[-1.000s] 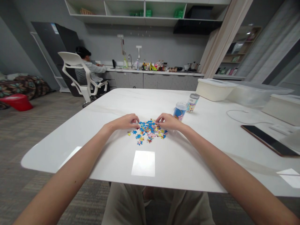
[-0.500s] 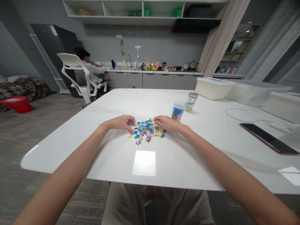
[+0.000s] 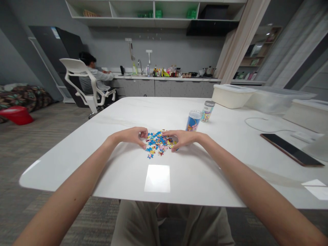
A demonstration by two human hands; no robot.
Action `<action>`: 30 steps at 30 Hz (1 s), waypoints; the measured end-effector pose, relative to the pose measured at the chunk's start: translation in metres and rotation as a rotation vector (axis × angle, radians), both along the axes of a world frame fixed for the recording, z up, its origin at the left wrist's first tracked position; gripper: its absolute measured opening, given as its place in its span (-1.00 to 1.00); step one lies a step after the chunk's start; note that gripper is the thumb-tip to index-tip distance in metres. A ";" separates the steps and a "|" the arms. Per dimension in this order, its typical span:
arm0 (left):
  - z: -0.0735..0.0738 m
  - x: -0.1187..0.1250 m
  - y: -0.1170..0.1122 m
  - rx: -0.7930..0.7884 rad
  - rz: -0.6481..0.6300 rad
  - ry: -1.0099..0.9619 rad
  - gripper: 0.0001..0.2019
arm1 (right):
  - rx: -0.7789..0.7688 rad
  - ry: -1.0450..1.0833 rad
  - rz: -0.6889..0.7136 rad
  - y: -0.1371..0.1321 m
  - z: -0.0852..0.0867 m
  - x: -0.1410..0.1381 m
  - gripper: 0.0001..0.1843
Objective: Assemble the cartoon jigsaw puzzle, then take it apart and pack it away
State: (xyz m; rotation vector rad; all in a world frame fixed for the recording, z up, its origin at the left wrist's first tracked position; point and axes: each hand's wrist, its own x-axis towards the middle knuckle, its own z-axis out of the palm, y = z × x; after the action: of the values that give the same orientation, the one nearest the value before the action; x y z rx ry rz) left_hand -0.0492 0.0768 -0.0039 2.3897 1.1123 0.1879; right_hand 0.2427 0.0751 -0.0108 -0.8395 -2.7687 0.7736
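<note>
Two bare hands and one loose heap of jigsaw pieces (image 3: 157, 143), too many to count, in blue, yellow and pink, on a white table (image 3: 115, 116). Left hand (image 3: 130, 136) palm-down at the heap's left edge, fingers (image 3: 142, 135) half-curled, tips just touching the pieces, no piece visibly pinched. Right hand (image 3: 181, 139) cupped over the heap's right side, fingers (image 3: 167, 134) half-curled, some pieces beneath, none visibly held. Heap between both hands.

Beyond the right hand, two lidded cylindrical containers: one blue printed tube (image 3: 193, 121) with a clear lid and one silver-capped tube (image 3: 207, 111), contents hidden. Farther right, three storage boxes: one white tub (image 3: 230, 96), one clear plastic bin (image 3: 279, 99), one cream box (image 3: 307, 114). Also one smartphone (image 3: 290, 149) and one white cable (image 3: 266, 124). Across the room, one co-worker (image 3: 93, 80) in a white office chair (image 3: 74, 66).
</note>
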 end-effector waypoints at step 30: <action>-0.010 0.032 -0.024 0.170 -0.136 0.025 -0.46 | -0.076 0.130 -0.039 0.006 -0.014 0.011 -0.19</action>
State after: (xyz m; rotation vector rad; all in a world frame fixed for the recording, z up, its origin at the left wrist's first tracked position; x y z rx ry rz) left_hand -0.0171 0.0524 -0.0140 2.6146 0.9744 0.2147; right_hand 0.2537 0.0811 -0.0247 -0.8227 -2.6171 0.8981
